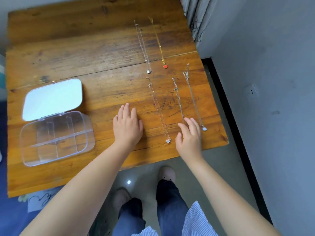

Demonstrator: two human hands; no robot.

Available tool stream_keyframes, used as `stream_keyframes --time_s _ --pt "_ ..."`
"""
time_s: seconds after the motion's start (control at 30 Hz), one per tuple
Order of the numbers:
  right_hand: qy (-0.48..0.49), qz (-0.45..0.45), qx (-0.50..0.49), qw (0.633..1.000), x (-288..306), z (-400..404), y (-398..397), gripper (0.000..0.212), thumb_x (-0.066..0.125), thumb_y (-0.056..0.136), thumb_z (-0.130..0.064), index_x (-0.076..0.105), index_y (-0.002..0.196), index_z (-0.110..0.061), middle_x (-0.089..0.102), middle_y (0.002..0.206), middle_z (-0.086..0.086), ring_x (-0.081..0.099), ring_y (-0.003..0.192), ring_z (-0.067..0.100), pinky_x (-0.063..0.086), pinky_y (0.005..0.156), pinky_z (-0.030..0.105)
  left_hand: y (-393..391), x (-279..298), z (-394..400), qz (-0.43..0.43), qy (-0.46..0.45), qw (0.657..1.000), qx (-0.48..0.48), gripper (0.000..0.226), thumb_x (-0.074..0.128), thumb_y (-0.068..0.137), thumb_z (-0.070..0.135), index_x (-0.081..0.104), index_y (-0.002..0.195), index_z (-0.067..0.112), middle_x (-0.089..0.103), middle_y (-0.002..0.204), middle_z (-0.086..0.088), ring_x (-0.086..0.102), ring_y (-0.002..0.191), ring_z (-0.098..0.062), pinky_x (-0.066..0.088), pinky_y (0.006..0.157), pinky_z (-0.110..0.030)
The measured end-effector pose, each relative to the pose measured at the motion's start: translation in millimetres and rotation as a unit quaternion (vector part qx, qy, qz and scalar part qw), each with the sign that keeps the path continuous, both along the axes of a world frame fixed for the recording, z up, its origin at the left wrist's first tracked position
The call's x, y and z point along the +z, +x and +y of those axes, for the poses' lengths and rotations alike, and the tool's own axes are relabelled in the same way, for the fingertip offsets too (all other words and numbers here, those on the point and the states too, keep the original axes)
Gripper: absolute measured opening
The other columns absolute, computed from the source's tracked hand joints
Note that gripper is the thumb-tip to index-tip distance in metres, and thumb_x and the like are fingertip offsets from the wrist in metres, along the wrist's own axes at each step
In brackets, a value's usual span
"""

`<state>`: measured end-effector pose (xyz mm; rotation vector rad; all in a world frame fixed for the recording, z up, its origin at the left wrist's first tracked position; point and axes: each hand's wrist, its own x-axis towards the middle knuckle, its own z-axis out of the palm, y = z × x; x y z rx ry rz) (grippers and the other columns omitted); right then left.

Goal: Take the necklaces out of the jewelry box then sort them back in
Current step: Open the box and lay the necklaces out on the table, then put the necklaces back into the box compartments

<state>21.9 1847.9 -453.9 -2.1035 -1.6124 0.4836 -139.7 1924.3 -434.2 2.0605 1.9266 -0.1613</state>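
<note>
Five necklaces are laid out straight on the right half of the table (85, 48): a silver one (142, 46) and a gold one (158, 42) with a red pendant at the far side, and three silver ones nearer, the left (159, 111), the middle (179, 103) and the right (194, 101). The box (56, 138), clear and divided into compartments, is seen at the left with its lid (53, 97) thrown back, apparently emptied. The left hand (127, 126) is laid flat and open on the wood, nothing gripped. The right hand (189, 137) is held open with fingers spread over the lower end of the middle chain, nothing yet grasped. The unloading appears done, so sorting back is judged to be the step in hand. A chain is best pinched near the pendant, lifted clear of its neighbours, and coiled into one compartment alone, so that tangling is avoided. No brand, label or legible writing can be made out on the box or the necklaces.
</note>
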Motion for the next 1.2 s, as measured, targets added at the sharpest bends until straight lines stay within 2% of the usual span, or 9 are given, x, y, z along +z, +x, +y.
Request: stream_keyframes --time_s 0.2,0.4,0.6,0.73,0.83,0.9,0.97,1.1,1.2 --pt "0.022 0.037 0.118 0.992 21 43 -107 0.028 0.051 0.071 0.001 0.065 0.095 0.007 0.066 0.104 0.028 0.058 0.106 0.045 0.046 0.090 0.056 -107 27 -5 -0.017 0.084 0.996 0.004 0.040 0.053 0.087 0.013 0.055 0.124 0.000 0.052 0.134 -0.022 0.047 0.125 -0.039 0.044 0.100 -0.046" --pt "0.021 0.069 0.167 0.983 37 75 -206 0.036 0.040 0.079 -0.005 0.061 0.105 0.007 0.067 0.103 0.028 0.063 0.097 0.041 0.050 0.087 0.042 -240 27 -26 -0.005 0.119 0.984 -0.129 0.034 0.044 0.073 0.016 0.065 0.097 0.001 0.071 0.099 -0.019 0.067 0.090 -0.035 0.057 0.069 -0.036" --pt "-0.133 0.157 -0.005 0.979 47 131 -275 0.041 0.046 0.092 -0.016 0.041 0.127 0.003 0.045 0.135 0.024 0.041 0.124 0.035 0.034 0.098 0.034 -315 19 -30 -0.085 0.017 0.996 0.036 0.053 0.053 0.093 0.023 0.038 0.138 0.002 0.050 0.134 -0.016 0.050 0.121 -0.033 0.048 0.092 -0.041" --pt "-0.182 0.202 -0.108 0.956 39 159 -288 0.052 0.042 0.092 -0.017 0.023 0.138 0.000 0.031 0.147 0.018 0.035 0.131 0.032 0.033 0.104 0.034 -322 13 -23 -0.128 0.001 0.992 0.012 0.064 0.048 0.095 0.028 0.017 0.148 0.008 0.037 0.145 -0.008 0.039 0.131 -0.023 0.043 0.098 -0.032" --pt "-0.186 0.237 -0.149 0.942 26 168 -287 0.041 0.041 0.088 -0.005 0.040 0.129 -0.001 0.049 0.124 0.017 0.051 0.107 0.031 0.046 0.082 0.027 -323 5 -17 -0.189 -0.030 0.980 0.051 0.063 0.048 0.095 0.018 0.015 0.148 0.008 0.038 0.143 -0.008 0.042 0.127 -0.022 0.043 0.096 -0.030" --pt "-0.184 0.260 -0.158 0.935 21 169 -286 0.026 0.040 0.080 0.005 0.060 0.093 -0.005 0.051 0.092 0.015 0.048 0.076 0.023 0.041 0.050 0.014 -324 2 -17 -0.219 -0.025 0.974 0.054 0.056 0.048 0.095 0.013 0.024 0.145 0.009 0.046 0.134 -0.008 0.048 0.117 -0.021 0.043 0.087 -0.027" --pt "-0.171 0.274 -0.191 0.927 18 170 -283 0.030 0.037 0.075 0.011 0.062 0.076 -0.005 0.059 0.087 0.017 0.052 0.078 0.023 0.041 0.053 0.020 -325 3 -15 -0.241 -0.012 0.969 0.045 0.050 0.050 0.094 0.011 0.033 0.140 0.011 0.051 0.126 -0.008 0.051 0.108 -0.019 0.041 0.080 -0.023" --pt "-0.160 0.295 -0.216 0.917 13 162 -283 0.029 0.037 0.073 0.012 0.057 0.094 0.013 0.060 0.114 0.032 0.055 0.110 0.038 0.054 0.083 0.049 -327 4 -11 -0.223 -0.024 0.973 0.059 0.053 0.048 0.094 0.011 0.028 0.144 0.010 0.049 0.132 -0.007 0.051 0.114 -0.022 0.046 0.088 -0.029" --pt "-0.157 0.306 -0.229 0.911 15 155 -284 0.028 0.037 0.075 0.013 0.055 0.096 0.013 0.058 0.116 0.033 0.051 0.114 0.042 0.044 0.090 0.064 -328 0 -7 -0.194 -0.029 0.977 0.086 0.057 0.044 0.096 0.012 0.019 0.148 0.017 0.061 0.117 -0.011 0.059 0.100 -0.027 0.050 0.077 -0.035"
